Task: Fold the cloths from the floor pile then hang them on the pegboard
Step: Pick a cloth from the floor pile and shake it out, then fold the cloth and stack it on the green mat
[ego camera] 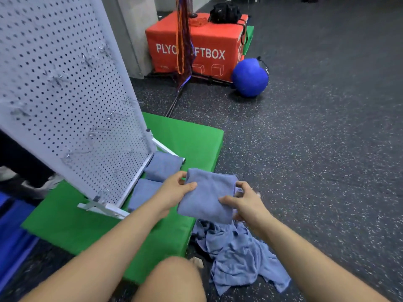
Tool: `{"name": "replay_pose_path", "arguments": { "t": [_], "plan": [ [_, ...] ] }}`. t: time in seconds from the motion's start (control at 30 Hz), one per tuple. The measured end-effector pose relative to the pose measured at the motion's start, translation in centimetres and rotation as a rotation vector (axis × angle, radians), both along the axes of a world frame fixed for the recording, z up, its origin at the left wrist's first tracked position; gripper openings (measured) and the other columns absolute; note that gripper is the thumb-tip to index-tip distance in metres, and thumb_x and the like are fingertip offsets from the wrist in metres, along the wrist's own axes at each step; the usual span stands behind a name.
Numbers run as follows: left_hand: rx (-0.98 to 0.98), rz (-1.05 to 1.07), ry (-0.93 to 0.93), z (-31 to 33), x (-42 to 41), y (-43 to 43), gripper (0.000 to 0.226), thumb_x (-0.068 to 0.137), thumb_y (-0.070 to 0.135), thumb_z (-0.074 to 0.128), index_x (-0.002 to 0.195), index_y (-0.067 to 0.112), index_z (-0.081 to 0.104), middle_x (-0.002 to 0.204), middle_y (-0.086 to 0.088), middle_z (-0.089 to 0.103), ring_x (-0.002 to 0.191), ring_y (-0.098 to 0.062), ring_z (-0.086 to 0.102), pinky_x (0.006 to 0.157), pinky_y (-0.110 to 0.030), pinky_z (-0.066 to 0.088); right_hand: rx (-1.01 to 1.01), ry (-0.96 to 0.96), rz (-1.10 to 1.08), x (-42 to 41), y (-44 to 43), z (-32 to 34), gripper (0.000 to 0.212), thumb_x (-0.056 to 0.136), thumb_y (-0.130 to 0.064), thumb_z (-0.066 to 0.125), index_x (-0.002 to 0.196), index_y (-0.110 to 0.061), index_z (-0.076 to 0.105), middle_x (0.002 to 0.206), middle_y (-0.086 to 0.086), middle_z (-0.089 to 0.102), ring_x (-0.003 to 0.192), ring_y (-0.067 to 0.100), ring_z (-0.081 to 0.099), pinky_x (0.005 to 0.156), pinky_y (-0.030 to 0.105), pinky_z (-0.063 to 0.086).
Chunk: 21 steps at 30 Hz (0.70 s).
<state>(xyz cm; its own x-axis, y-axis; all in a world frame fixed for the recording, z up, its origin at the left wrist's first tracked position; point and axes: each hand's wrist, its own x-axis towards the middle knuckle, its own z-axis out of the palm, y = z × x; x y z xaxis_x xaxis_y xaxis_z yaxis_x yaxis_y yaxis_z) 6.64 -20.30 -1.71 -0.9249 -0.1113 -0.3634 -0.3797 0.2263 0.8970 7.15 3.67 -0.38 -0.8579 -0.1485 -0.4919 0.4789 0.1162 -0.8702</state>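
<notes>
Both my hands are gripping the folded cloth (207, 197), centre-low in the frame. My left hand (174, 188) is pinching its left edge, thumb on top. My right hand (246, 201) is curling round the right edge, thumb on top, the other fingers tucked behind the fabric.

The cloth is hanging in the air between the two grips, long axis running near-to-far and leaning slightly right. It looks folded down to a compact pad, so I'm judging the fold done or nearly so.

Key relation: the pegboard (65, 94) is standing up and to the left of the cloth, face tilted toward me. My left hand is the nearer one. The hooks (93, 132) are showing as small blurry metal bits; I can't tell their exact shape.

Two more folded cloths (163, 165) are lying on the green mat (187, 136) at the board's foot, right under the likely path. The loose pile (237, 253) is sitting on the floor (316, 138) below my right hand, beside my knee (174, 277). A red box (202, 46) and a blue ball (249, 77) are sitting at top centre, well clear.
</notes>
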Motion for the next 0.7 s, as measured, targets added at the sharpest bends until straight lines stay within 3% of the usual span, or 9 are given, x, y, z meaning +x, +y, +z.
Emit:
{"name": "replay_pose_path", "arguments": {
  "t": [0.07,0.13,0.2,0.27,0.33,0.47,0.6,0.7],
  "plan": [
    [-0.068,0.038,-0.021,-2.7,-1.6,-2.8,0.016,0.099,0.019,0.076,0.107,0.026,0.064,0.104,0.003,0.073,0.098,-0.018,0.071,0.093,-0.041,0.06,0.019,-0.038,0.045,-1.9,-2.9,-2.8,0.056,0.075,-0.011,0.087,0.122,-0.023,0.059,0.111,0.017,0.071,0.094,0.031,0.074,0.064,0.037,0.06],
    [-0.139,0.051,-0.057,-5.3,-3.3,-5.7,0.018,0.098,0.021,0.077,0.112,0.019,0.064,0.101,0.004,0.072,0.093,-0.014,0.069,0.082,-0.033,0.058,0.054,-0.04,0.067,-4.0,-6.0,-5.8,0.054,0.073,-0.01,0.086,0.119,-0.023,0.061,0.106,0.015,0.071,0.09,0.028,0.073,0.07,0.041,0.062],
    [-0.159,0.093,-0.1,-7.8,-4.8,-8.4,0.017,0.098,0.017,0.076,0.107,0.015,0.062,0.095,0.001,0.07,0.09,-0.018,0.067,0.073,-0.027,0.053,0.098,-0.029,0.093,-6.2,-9.0,-9.2,0.053,0.068,-0.018,0.086,0.114,-0.027,0.061,0.099,0.01,0.072,0.087,0.03,0.076,0.075,0.052,0.065],
    [-0.204,0.136,-0.135,-9.9,-5.9,-10.6,0.016,0.098,0.016,0.075,0.105,0.016,0.061,0.095,-0.003,0.07,0.091,-0.021,0.066,0.074,-0.03,0.052,0.104,-0.027,0.125,-8.0,-11.8,-13.0,0.057,0.059,-0.026,0.084,0.112,-0.028,0.062,0.097,0.012,0.074,0.09,0.037,0.077,0.077,0.063,0.063],
    [-0.282,0.166,-0.171,-12.1,-6.5,-12.9,0.02,0.097,0.02,0.076,0.111,0.017,0.063,0.099,-0.003,0.071,0.093,-0.022,0.067,0.08,-0.033,0.052,0.1,-0.049,0.148,-8.7,-14.3,-15.1,0.057,0.064,-0.02,0.085,0.116,-0.023,0.061,0.098,0.014,0.073,0.091,0.036,0.077,0.077,0.062,0.064],
    [-0.336,0.263,-0.225,-16.4,-6.4,-17.4,0.027,0.094,0.026,0.078,0.117,0.021,0.065,0.108,-0.004,0.074,0.104,-0.028,0.07,0.099,-0.044,0.055,0.109,-0.104,0.203,-9.1,-18.4,-18.2,0.044,0.086,0.004,0.078,0.122,-0.014,0.058,0.091,0.009,0.065,0.084,0.028,0.071,0.071,0.043,0.065],
    [-0.366,0.321,-0.231,-18.3,-6.0,-20.2,0.024,0.098,0.021,0.074,0.119,0.022,0.061,0.111,-0.005,0.069,0.102,-0.027,0.065,0.091,-0.036,0.05,0.161,-0.076,0.252,-9.4,-22.2,-20.9,0.046,0.085,-0.001,0.081,0.12,-0.02,0.058,0.092,0.009,0.072,0.094,0.036,0.076,0.087,0.056,0.063],
    [-0.402,0.313,-0.241,-19.6,-6.2,-21.6,0.018,0.098,0.022,0.073,0.111,0.02,0.061,0.104,-0.005,0.069,0.104,-0.032,0.067,0.09,-0.04,0.052,0.172,-0.072,0.248,-9.2,-24.0,-21.9,0.045,0.084,-0.005,0.08,0.119,-0.021,0.058,0.088,0.007,0.072,0.089,0.031,0.076,0.087,0.055,0.062]
  ]
}}
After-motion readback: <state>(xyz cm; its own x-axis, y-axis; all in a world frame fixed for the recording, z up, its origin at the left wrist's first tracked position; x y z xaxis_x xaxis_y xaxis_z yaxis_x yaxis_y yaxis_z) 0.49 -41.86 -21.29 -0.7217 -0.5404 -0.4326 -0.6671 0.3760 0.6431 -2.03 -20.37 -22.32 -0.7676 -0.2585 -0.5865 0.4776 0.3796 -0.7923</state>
